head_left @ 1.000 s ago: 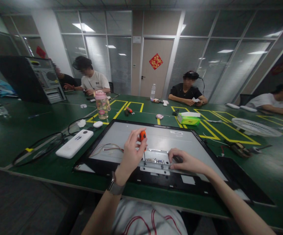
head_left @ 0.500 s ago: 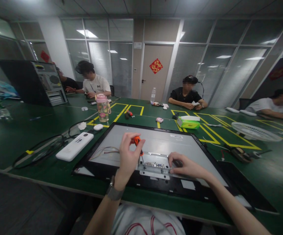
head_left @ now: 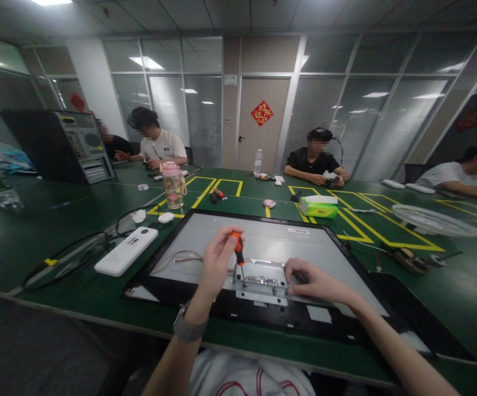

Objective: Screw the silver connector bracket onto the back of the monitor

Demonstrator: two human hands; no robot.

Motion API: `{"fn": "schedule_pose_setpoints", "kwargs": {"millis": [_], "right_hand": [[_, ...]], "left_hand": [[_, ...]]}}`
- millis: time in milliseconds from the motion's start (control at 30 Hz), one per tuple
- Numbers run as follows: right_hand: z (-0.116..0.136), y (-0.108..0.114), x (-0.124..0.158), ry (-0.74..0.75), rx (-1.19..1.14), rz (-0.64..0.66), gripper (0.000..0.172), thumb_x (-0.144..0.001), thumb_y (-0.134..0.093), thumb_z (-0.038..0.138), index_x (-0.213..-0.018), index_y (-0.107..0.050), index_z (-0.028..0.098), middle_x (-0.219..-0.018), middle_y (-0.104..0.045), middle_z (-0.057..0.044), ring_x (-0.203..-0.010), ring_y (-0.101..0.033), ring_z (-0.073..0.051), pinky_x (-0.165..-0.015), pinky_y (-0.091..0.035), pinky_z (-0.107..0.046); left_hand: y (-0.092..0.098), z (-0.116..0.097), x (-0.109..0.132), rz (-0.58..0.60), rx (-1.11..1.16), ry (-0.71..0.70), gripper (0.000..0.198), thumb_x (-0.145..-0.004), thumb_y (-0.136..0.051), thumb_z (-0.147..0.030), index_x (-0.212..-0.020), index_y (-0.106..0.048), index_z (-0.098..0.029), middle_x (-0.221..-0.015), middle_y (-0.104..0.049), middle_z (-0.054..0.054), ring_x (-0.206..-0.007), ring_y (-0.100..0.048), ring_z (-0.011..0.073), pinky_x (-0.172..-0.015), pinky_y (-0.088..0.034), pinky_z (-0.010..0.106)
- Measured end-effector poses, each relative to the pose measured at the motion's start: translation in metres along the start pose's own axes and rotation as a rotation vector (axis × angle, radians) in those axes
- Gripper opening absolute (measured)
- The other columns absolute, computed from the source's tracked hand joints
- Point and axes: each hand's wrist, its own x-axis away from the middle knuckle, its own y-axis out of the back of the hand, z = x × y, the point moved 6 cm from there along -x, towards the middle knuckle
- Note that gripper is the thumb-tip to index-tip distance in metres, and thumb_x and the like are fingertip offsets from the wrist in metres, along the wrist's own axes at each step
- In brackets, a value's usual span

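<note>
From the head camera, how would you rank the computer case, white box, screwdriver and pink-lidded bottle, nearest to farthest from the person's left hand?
1. The screwdriver: gripped in the left hand itself.
2. The white box: flat on the table, to the hand's left.
3. The pink-lidded bottle: farther back, slightly left.
4. The computer case: far left, at the back.

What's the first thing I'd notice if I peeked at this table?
Right in front, a flat screen panel lies face down on the green table. The left hand holds an orange screwdriver tip down on the metal plate at its middle, and the right hand rests on that plate.
</note>
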Motion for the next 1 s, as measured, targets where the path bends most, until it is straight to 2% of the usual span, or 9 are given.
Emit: {"fn": "schedule_pose_setpoints", "kwargs": {"millis": [133,267,333,500,600,667,767,867,1000], "right_hand": [[-0.001,0.000,0.000,-0.008,0.008,-0.007,0.029,-0.079,-0.072,0.046,-0.083,-0.062,0.019,-0.091,-0.059,-0.004,-0.091,-0.055,-0.023,-0.084,-0.042,-0.035],[-0.002,-0.001,0.000,-0.008,0.018,-0.002,0.027,-0.079,-0.071,0.045,-0.083,-0.061,0.020,-0.089,-0.059,-0.004,-0.090,-0.054,-0.023,-0.083,-0.042,-0.035],[-0.002,-0.001,0.000,-0.016,0.016,0.002,0.027,-0.079,-0.071,0.045,-0.082,-0.061,0.019,-0.090,-0.059,-0.004,-0.089,-0.054,-0.023,-0.082,-0.042,-0.035],[0.001,0.000,0.001,-0.038,0.010,-0.004,0.025,-0.078,-0.071,0.042,-0.081,-0.061,0.020,-0.090,-0.058,-0.004,-0.089,-0.054,-0.023,-0.081,-0.042,-0.034],[0.002,0.000,0.001,-0.029,0.002,-0.008,0.025,-0.078,-0.072,0.041,-0.081,-0.061,0.020,-0.091,-0.059,-0.004,-0.091,-0.055,-0.023,-0.084,-0.042,-0.035],[0.002,0.000,0.001,-0.019,-0.002,-0.008,0.024,-0.078,-0.072,0.041,-0.081,-0.061,0.020,-0.091,-0.059,-0.004,-0.091,-0.055,-0.023,-0.085,-0.042,-0.035],[0.000,0.000,0.001,-0.017,0.008,-0.008,0.025,-0.078,-0.072,0.042,-0.082,-0.061,0.020,-0.090,-0.059,-0.004,-0.090,-0.055,-0.022,-0.083,-0.043,-0.034],[-0.001,0.001,0.001,-0.028,0.024,-0.012,0.025,-0.078,-0.072,0.042,-0.082,-0.061,0.020,-0.091,-0.058,-0.004,-0.088,-0.054,-0.022,-0.081,-0.043,-0.034],[0.003,0.001,0.000,-0.018,0.017,-0.011,0.027,-0.078,-0.071,0.045,-0.082,-0.061,0.020,-0.090,-0.059,-0.004,-0.088,-0.054,-0.022,-0.082,-0.043,-0.035]], "left_hand": [[-0.006,0.007,0.002,0.097,0.196,0.158,0.024,-0.083,-0.068,-0.038,-0.091,-0.067,-0.015,-0.088,-0.066,0.007,-0.075,-0.064,0.0164,-0.074,-0.053,0.032],[0.002,0.001,0.001,0.011,0.010,-0.003,0.017,-0.077,-0.075,-0.029,-0.085,-0.069,-0.016,-0.085,-0.059,0.001,-0.070,-0.058,0.0104,-0.063,-0.047,0.021],[0.003,0.000,0.001,0.002,0.003,-0.039,0.014,-0.079,-0.073,-0.029,-0.083,-0.069,-0.017,-0.087,-0.059,0.001,-0.072,-0.058,0.0104,-0.065,-0.047,0.022],[-0.004,0.007,0.003,0.103,0.142,0.103,0.024,-0.087,-0.062,-0.040,-0.091,-0.069,-0.016,-0.088,-0.066,0.006,-0.076,-0.063,0.0165,-0.075,-0.051,0.031],[0.004,-0.001,0.001,-0.012,-0.040,-0.058,0.014,-0.077,-0.075,-0.029,-0.082,-0.069,-0.017,-0.083,-0.061,0.002,-0.074,-0.059,0.0129,-0.069,-0.048,0.023],[0.007,-0.006,0.000,-0.053,-0.082,-0.114,0.012,-0.076,-0.075,-0.028,-0.077,-0.070,-0.017,-0.083,-0.059,0.002,-0.073,-0.057,0.0114,-0.067,-0.047,0.022],[0.002,-0.001,-0.001,0.020,0.077,-0.003,0.023,-0.085,-0.063,-0.037,-0.082,-0.072,-0.016,-0.093,-0.064,0.007,-0.078,-0.061,0.0153,-0.074,-0.051,0.028],[0.000,0.003,0.001,0.048,0.091,0.066,0.023,-0.084,-0.064,-0.037,-0.090,-0.071,-0.016,-0.087,-0.067,0.007,-0.079,-0.064,0.0176,-0.075,-0.052,0.031],[0.010,-0.005,0.000,-0.089,-0.165,-0.138,0.011,-0.075,-0.075,-0.028,-0.079,-0.072,-0.018,-0.082,-0.061,0.003,-0.077,-0.059,0.0143,-0.069,-0.048,0.023]]}}
